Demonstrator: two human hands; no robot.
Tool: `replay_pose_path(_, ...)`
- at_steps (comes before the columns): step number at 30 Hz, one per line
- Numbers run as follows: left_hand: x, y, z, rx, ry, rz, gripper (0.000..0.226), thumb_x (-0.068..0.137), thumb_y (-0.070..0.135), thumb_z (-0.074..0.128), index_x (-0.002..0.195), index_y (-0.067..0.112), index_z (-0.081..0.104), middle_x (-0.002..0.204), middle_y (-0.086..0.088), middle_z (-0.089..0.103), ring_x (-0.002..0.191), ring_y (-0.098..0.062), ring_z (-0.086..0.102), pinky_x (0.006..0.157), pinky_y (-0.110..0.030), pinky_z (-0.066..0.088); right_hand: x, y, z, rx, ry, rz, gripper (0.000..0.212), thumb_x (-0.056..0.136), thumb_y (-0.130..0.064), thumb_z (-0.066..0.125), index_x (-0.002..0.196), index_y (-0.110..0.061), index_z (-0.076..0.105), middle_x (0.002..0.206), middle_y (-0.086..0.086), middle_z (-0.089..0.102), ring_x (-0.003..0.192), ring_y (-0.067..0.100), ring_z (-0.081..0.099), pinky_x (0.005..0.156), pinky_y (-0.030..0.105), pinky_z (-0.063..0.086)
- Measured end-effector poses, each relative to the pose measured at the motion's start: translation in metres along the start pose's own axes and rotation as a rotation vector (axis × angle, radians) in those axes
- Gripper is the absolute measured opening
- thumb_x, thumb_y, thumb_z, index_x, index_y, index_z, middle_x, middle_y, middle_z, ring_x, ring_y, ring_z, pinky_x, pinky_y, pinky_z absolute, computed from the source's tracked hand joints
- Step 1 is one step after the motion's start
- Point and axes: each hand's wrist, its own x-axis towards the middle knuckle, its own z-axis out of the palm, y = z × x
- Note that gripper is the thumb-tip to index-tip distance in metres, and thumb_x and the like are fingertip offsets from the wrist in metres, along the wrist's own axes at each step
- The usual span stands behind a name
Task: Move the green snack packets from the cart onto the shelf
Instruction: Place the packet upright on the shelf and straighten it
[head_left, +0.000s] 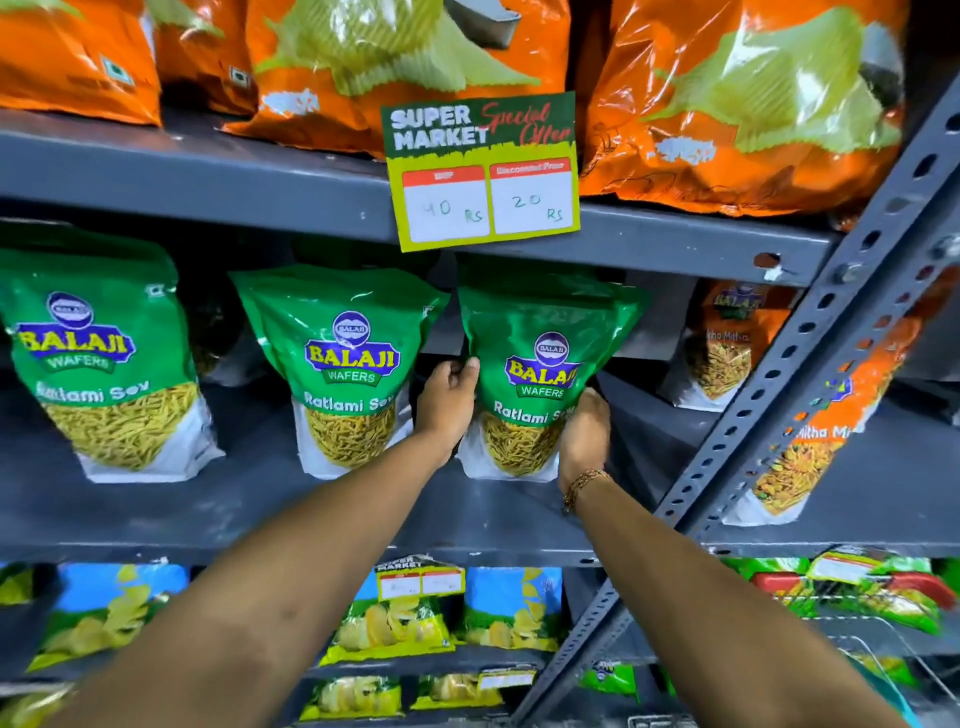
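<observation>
Three green Balaji Ratlami Sev packets stand upright on the grey middle shelf (260, 509). The rightmost green packet (535, 364) is held from both sides: my left hand (449, 400) grips its left edge, and my right hand (584, 436) wraps its lower right corner, a bracelet at the wrist. Its base rests on the shelf. A second green packet (345, 364) stands just left of my left hand. The third green packet (98, 353) is at the far left. The cart is mostly hidden; a wire edge (872, 654) shows at the bottom right.
Orange chip bags (727, 104) fill the upper shelf, with a price card (483, 171) hanging from its edge. Orange Mitha Mix packets (727, 343) stand right of the held packet. A slotted grey upright (810, 332) crosses diagonally. Blue chip bags (509, 608) sit on the lower shelf.
</observation>
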Motion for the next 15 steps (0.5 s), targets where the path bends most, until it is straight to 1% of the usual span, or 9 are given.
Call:
replay_pose_path(3,-0.008,-0.018,-0.017,0.099,0.004,-0.014,0.040,0.094,0.037,0.040,0.112,0.005,0.057,0.118,-0.011,0.063,0.111,-0.029,0.058,0.095,-0.033,0.044,-0.038,0.000,0.004,-0.115,0.219,0.017,0.051,0.084,-0.033,0.033,0.111,0.003,0.056,0.125,0.026,0.056,0.118,0.039,0.052,0.101,0.044,0.040)
replay_pose_path(5,-0.018,-0.039,-0.036,0.138,-0.001,-0.038,0.040,0.094,0.037,0.039,0.104,0.005,0.060,0.110,-0.013,0.068,0.096,-0.028,0.065,0.087,-0.038,0.051,-0.067,0.011,0.016,-0.182,0.275,0.143,0.043,0.094,-0.022,0.034,0.120,0.010,0.046,0.132,0.033,0.049,0.123,0.043,0.047,0.100,0.042,0.037)
replay_pose_path(7,-0.029,-0.051,-0.051,0.097,-0.046,-0.025,0.034,0.095,0.027,0.040,0.099,0.000,0.061,0.097,-0.013,0.068,0.068,-0.008,0.066,0.065,-0.027,0.052,-0.087,0.021,0.025,-0.210,0.129,0.203,0.043,0.098,-0.017,0.028,0.128,0.012,0.036,0.139,0.033,0.042,0.126,0.041,0.044,0.099,0.038,0.039)
replay_pose_path(8,-0.034,-0.057,-0.069,0.074,-0.081,-0.009,0.028,0.096,0.020,0.041,0.094,0.001,0.061,0.091,-0.013,0.066,0.057,0.002,0.061,0.060,-0.020,0.050,-0.103,0.030,0.038,-0.224,0.010,0.214,0.044,0.098,-0.015,0.024,0.133,0.011,0.033,0.141,0.031,0.040,0.127,0.040,0.044,0.099,0.037,0.040)
replay_pose_path(9,-0.037,-0.062,-0.084,0.067,-0.109,0.021,0.025,0.095,0.015,0.041,0.086,0.004,0.061,0.086,-0.014,0.066,0.052,0.005,0.059,0.063,-0.021,0.052,-0.113,0.038,0.050,-0.241,-0.068,0.219,0.044,0.098,-0.014,0.023,0.135,0.010,0.032,0.141,0.029,0.040,0.127,0.038,0.044,0.099,0.035,0.041)
replay_pose_path(11,-0.043,-0.064,-0.121,0.128,-0.103,0.081,0.029,0.094,0.023,0.045,0.075,0.010,0.063,0.079,-0.016,0.070,0.051,0.004,0.059,0.072,-0.031,0.055,-0.139,0.048,0.078,-0.287,-0.126,0.192,0.042,0.097,-0.014,0.028,0.131,0.008,0.040,0.136,0.028,0.046,0.123,0.038,0.047,0.095,0.034,0.042)
replay_pose_path(12,-0.045,-0.065,-0.143,0.189,-0.055,0.102,0.033,0.093,0.029,0.046,0.074,0.009,0.065,0.074,-0.013,0.071,0.052,0.001,0.059,0.072,-0.031,0.054,-0.157,0.052,0.096,-0.316,-0.140,0.147,0.039,0.096,-0.015,0.031,0.124,0.007,0.047,0.130,0.028,0.052,0.118,0.039,0.050,0.090,0.034,0.042)
replay_pose_path(14,-0.048,-0.064,-0.194,0.291,0.106,0.144,0.036,0.093,0.029,0.047,0.076,0.004,0.066,0.067,-0.006,0.068,0.055,-0.004,0.057,0.068,-0.029,0.049,-0.195,0.057,0.140,-0.346,-0.201,-0.035,0.034,0.093,-0.019,0.038,0.099,0.005,0.060,0.106,0.030,0.062,0.100,0.038,0.056,0.077,0.035,0.036)
replay_pose_path(15,-0.048,-0.062,-0.215,0.316,0.192,0.162,0.036,0.093,0.027,0.047,0.076,0.002,0.066,0.067,-0.009,0.067,0.059,-0.011,0.058,0.068,-0.031,0.045,-0.210,0.058,0.159,-0.331,-0.263,-0.150,0.030,0.091,-0.019,0.040,0.084,0.001,0.061,0.089,0.028,0.062,0.088,0.034,0.057,0.071,0.034,0.031)
